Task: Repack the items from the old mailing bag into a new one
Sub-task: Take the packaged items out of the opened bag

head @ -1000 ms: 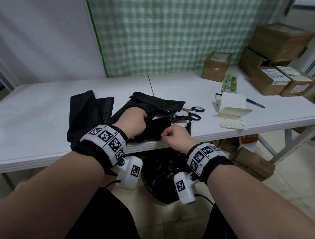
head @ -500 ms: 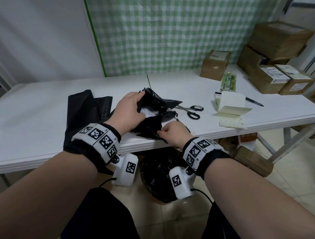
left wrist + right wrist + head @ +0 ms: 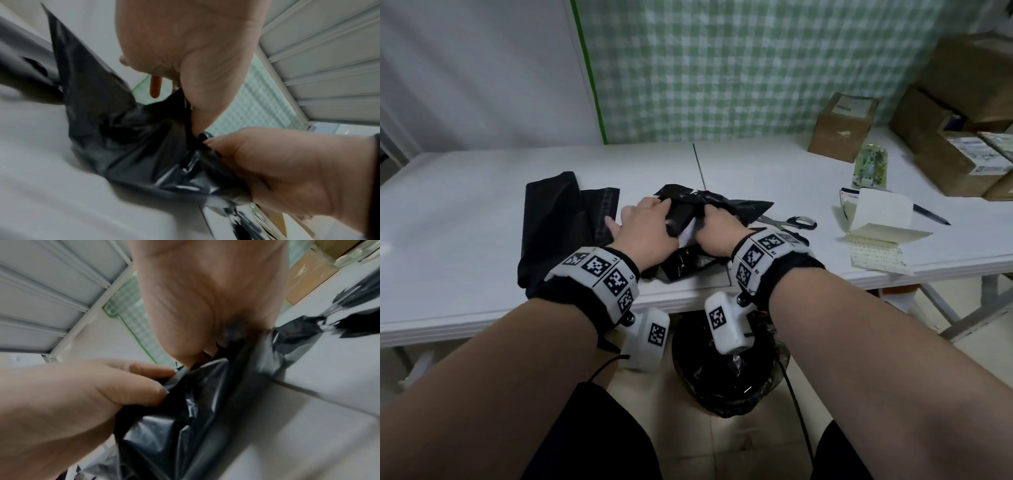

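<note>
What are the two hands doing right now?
Left hand: fingers curled round the crumpled black mailing bag.
Right hand: fingers gripping the same bag.

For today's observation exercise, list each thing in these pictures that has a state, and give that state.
Old bag: crumpled, gripped by both hands.
Left hand: grips the old bag.
Right hand: grips the old bag.
New bags: flat on table.
Scissors: lying shut.
Boxes: closed.

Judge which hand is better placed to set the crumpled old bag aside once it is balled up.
Right, probably. Both hands grip the crumpled old bag, but the left hand sits beside the flat black bags that are needed next, while the right hand has bare table on its side.
</note>
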Motion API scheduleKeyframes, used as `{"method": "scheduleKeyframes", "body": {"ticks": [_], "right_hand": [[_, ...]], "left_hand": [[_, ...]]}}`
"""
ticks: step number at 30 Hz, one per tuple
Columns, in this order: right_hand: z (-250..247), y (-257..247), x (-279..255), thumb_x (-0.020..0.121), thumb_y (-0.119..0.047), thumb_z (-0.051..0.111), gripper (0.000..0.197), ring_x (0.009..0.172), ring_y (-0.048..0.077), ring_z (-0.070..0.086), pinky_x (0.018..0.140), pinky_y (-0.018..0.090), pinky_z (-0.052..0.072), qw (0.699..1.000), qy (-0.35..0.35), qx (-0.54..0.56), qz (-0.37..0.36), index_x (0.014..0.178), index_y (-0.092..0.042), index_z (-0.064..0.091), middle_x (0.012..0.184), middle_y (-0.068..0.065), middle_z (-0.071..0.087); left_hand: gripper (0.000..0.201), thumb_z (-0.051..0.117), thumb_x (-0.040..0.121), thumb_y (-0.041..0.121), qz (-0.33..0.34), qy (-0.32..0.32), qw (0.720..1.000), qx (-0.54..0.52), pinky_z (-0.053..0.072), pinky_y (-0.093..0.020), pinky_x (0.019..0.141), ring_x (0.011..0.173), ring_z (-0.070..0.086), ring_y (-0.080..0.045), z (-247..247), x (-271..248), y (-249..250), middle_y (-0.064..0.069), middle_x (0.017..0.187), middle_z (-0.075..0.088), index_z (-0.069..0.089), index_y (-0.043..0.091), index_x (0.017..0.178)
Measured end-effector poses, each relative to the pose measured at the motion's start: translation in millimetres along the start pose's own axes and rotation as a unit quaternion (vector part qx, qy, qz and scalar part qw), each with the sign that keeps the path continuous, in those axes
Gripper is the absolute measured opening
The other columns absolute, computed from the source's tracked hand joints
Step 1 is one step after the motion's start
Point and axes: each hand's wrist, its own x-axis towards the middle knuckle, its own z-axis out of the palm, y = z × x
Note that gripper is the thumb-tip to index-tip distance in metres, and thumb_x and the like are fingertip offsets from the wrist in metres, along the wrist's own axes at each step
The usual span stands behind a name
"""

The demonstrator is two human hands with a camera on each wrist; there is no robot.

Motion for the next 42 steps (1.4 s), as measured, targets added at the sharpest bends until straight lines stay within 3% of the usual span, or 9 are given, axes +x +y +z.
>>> {"method": "scheduleKeyframes", "body": {"ticks": [4, 7, 14, 19, 24, 26, 34, 39, 42], "right_hand": [[3.8, -2.8, 24.7, 0.09, -0.023, 0.046, 0.047, 0.123, 0.035, 0.05, 0.103, 0.038, 0.042, 0.999, -0.006, 0.014, 0.044, 0.132, -0.003, 0.045, 0.134, 0.018, 0.052], [6.6, 3.6, 36.0, 0.092, -0.018, 0.045, 0.041, 0.124, 0.031, 0.05, 0.099, 0.034, 0.041, 0.998, -0.013, 0.0, 0.061, 0.129, -0.002, 0.051, 0.133, 0.016, 0.053], [11.0, 12.3, 41.2, 0.08, -0.028, 0.069, 0.039, 0.111, 0.027, 0.059, 0.081, 0.028, 0.044, 0.976, 0.124, 0.046, 0.172, 0.113, -0.009, 0.062, 0.122, 0.012, 0.059], [8.0, 5.8, 31.3, 0.083, -0.033, 0.064, 0.038, 0.107, 0.023, 0.061, 0.074, 0.023, 0.04, 0.98, 0.002, 0.094, 0.173, 0.109, -0.006, 0.064, 0.11, 0.007, 0.065], [21.2, 14.7, 25.1, 0.062, -0.036, 0.067, 0.022, 0.109, 0.029, 0.062, 0.095, 0.039, 0.052, 0.94, -0.006, 0.305, 0.152, 0.068, -0.024, 0.049, 0.1, 0.006, 0.058], [29.9, 25.6, 29.2, 0.056, -0.034, 0.066, 0.02, 0.106, 0.028, 0.062, 0.094, 0.044, 0.052, 0.914, -0.006, 0.373, 0.156, 0.069, -0.026, 0.052, 0.098, 0.005, 0.06], [31.7, 24.7, 21.5, 0.084, -0.013, 0.061, 0.014, 0.078, 0.016, 0.055, 0.087, 0.034, 0.05, 0.878, -0.085, 0.443, 0.161, 0.074, -0.02, 0.054, 0.083, 0.0, 0.055], [24.6, 12.9, 10.9, 0.081, -0.018, 0.064, 0.007, 0.079, 0.016, 0.056, 0.091, 0.036, 0.048, 0.876, -0.101, 0.439, 0.172, 0.08, -0.016, 0.057, 0.091, 0.003, 0.057], [16.2, 3.4, -1.8, 0.068, -0.023, 0.077, 0.049, 0.104, 0.033, 0.063, 0.097, 0.045, 0.049, 0.88, -0.103, 0.423, 0.19, 0.109, -0.002, 0.062, 0.114, 0.017, 0.063]], "left_hand": [[0.082, 0.063, 0.066, 0.045, -0.05, -0.091, 0.994, -0.034, 0.027, -0.054, 0.11, 0.133, 0.033, -0.037, -0.5, 26.2, -13.7, -0.006, 0.147, 0.032, 0.024, 0.049, 0.139], [0.085, 0.074, 0.064, 0.039, -0.069, -0.152, 0.978, -0.123, 0.043, -0.038, 0.103, 0.115, 0.054, -0.027, -0.2, 37.3, -20.0, -0.006, 0.131, 0.053, 0.033, 0.041, 0.138], [0.103, 0.072, 0.046, 0.041, -0.105, -0.131, 0.958, -0.231, 0.05, -0.036, 0.096, 0.105, 0.061, -0.024, 7.9, 49.1, -29.0, -0.002, 0.123, 0.059, 0.031, 0.041, 0.141], [0.081, 0.079, 0.059, 0.023, -0.117, -0.088, 0.945, -0.291, 0.052, -0.028, 0.083, 0.095, 0.061, -0.021, 5.6, 43.6, -25.7, -0.003, 0.11, 0.059, 0.046, 0.03, 0.132], [0.048, 0.07, 0.071, 0.009, -0.133, -0.096, 0.913, -0.374, 0.048, -0.024, 0.054, 0.071, 0.062, -0.023, 1.7, 30.9, -24.3, -0.012, 0.094, 0.063, 0.051, 0.016, 0.115], [0.036, 0.067, 0.074, 0.007, -0.131, -0.09, 0.909, -0.386, 0.045, -0.02, 0.046, 0.064, 0.061, -0.019, 0.1, 24.9, -24.7, -0.008, 0.085, 0.063, 0.053, 0.017, 0.106], [0.021, 0.053, 0.079, -0.007, -0.1, -0.113, 0.88, -0.449, 0.049, -0.019, 0.043, 0.047, 0.06, -0.014, -5.2, 4.2, -27.1, 0.0, 0.052, 0.062, 0.054, 0.014, 0.074], [0.031, 0.05, 0.079, -0.007, -0.106, -0.096, 0.849, -0.509, 0.05, -0.025, 0.054, 0.071, 0.061, -0.021, -3.4, -5.8, -25.4, -0.008, 0.085, 0.06, 0.051, 0.008, 0.106], [0.027, 0.054, 0.081, 0.0, -0.099, -0.082, 0.83, -0.544, 0.052, -0.031, 0.063, 0.077, 0.061, -0.023, -5.0, -7.9, -21.6, -0.011, 0.092, 0.06, 0.05, 0.01, 0.106]]}}
